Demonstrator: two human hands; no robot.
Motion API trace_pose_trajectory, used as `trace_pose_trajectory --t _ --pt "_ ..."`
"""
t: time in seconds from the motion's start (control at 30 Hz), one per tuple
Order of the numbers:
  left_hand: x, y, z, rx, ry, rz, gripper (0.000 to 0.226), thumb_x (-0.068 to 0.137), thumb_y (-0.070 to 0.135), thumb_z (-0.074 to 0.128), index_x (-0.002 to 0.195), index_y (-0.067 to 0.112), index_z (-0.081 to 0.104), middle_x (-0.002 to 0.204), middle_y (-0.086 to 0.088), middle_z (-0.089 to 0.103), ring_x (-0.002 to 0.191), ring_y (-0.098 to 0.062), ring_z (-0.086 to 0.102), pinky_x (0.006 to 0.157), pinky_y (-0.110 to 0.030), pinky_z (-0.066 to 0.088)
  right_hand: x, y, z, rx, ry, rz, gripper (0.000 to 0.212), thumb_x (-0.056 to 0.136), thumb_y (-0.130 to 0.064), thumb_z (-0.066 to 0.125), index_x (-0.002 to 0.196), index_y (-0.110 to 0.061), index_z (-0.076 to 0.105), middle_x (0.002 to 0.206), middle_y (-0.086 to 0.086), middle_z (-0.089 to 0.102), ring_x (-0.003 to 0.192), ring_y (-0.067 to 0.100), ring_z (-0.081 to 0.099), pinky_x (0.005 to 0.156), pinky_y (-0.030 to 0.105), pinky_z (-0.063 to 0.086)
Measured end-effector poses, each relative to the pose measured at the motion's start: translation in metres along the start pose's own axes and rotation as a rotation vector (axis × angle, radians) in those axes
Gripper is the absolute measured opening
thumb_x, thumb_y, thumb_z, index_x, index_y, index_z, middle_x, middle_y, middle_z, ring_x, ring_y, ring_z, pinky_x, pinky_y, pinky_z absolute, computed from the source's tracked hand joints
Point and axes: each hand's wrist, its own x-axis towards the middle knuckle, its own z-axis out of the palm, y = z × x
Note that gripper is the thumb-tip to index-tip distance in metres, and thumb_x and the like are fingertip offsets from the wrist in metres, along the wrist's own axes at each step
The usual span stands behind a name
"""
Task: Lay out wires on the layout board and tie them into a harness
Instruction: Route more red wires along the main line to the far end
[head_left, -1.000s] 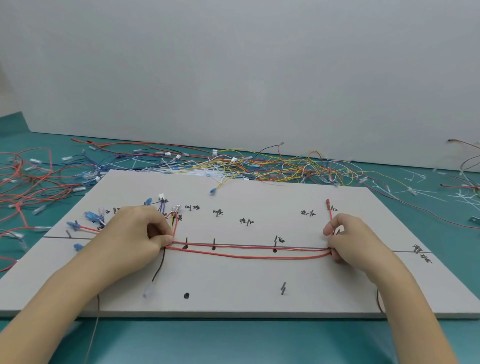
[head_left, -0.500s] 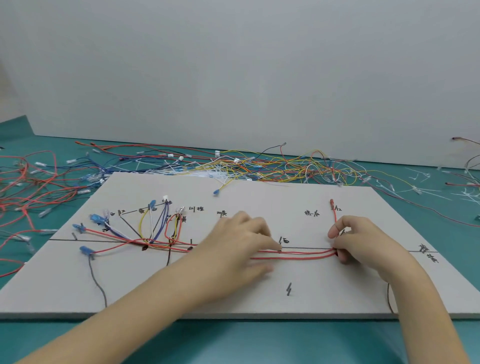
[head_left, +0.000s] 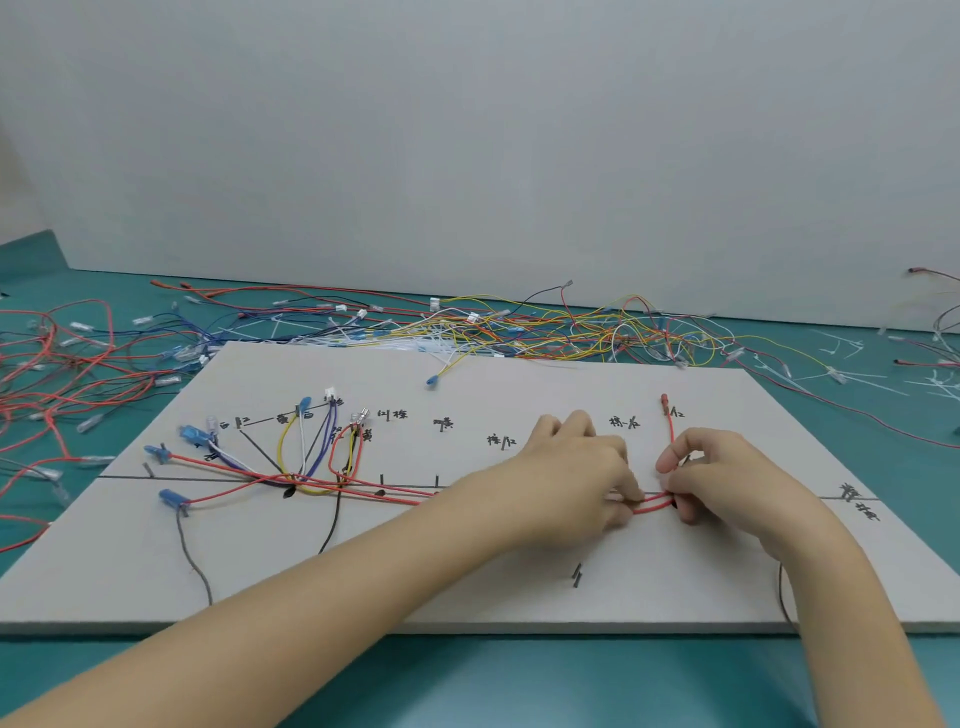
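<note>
Left hand (head_left: 582, 467) has slid right along the red wire bundle (head_left: 652, 503) and now pinches it just beside the right hand (head_left: 727, 478), which grips its far end on the layout board (head_left: 519, 587). Keep bundle taut, on the drawn line, before tying.

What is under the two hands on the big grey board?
A bundle of red wires runs between the left hand and the right hand, along a black line drawn on the flat grey layout board. How the fingers grip underneath is covered.
</note>
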Motion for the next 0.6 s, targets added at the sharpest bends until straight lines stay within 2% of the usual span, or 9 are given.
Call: trace_pose_trajectory --t 0.13,0.23,0.33,0.47,0.6 --pt "0.019 0.006 0.002 -0.179 0.122 0.002 0.018 0.090 0.028 0.066 0.102 0.020 0.076 0.098 -0.001 0.065 0.099 -0.023 0.051 0.078 -0.033 0.037 0.000 0.000 -0.001 -0.003 0.000 -0.002 0.012 0.087 0.006 0.051 0.086 -0.004 0.058 0.046 0.009 0.059 0.043 0.019 0.050 0.055 0.029 0.038" --pt "0.026 0.007 0.006 -0.313 0.170 -0.017 0.014 0.087 0.020 0.068 0.095 0.014 0.077 0.086 -0.003 0.066 0.086 -0.021 0.056 0.070 -0.029 0.041 0.000 0.002 0.000 -0.005 0.002 -0.006 0.013 0.087 0.005 0.050 0.086 -0.005 0.058 0.047 0.008 0.060 0.043 0.018 0.051 0.054 0.028 0.038" --pt "0.028 0.008 0.011 -0.386 0.205 -0.045 0.013 0.085 0.017 0.068 0.093 0.012 0.076 0.086 -0.004 0.068 0.080 -0.017 0.054 0.070 -0.029 0.045 -0.001 0.001 -0.003 0.026 0.000 0.006 0.005 0.091 -0.006 0.056 0.087 -0.007 0.060 0.045 0.004 0.058 0.041 0.015 0.052 0.052 0.025 0.038" --pt "0.030 0.009 0.015 -0.449 0.223 -0.052 0.009 0.084 0.012 0.066 0.087 0.008 0.073 0.084 -0.004 0.069 0.077 -0.017 0.057 0.072 -0.031 0.050 -0.004 0.001 -0.012 0.034 -0.005 0.063 0.011 0.091 -0.011 0.053 0.090 -0.007 0.063 0.043 -0.002 0.053 0.036 0.011 0.043 0.036 0.014 0.029" --pt "0.032 0.009 0.017 -0.483 0.225 -0.060 0.008 0.084 0.011 0.066 0.087 0.010 0.073 0.082 -0.003 0.069 0.074 -0.014 0.057 0.069 -0.025 0.047 -0.009 0.004 -0.025 -0.020 -0.014 0.091 0.009 0.089 -0.011 0.058 0.087 -0.009 0.067 0.044 -0.003 0.054 0.048 0.015 0.035 0.043 0.021 0.024"
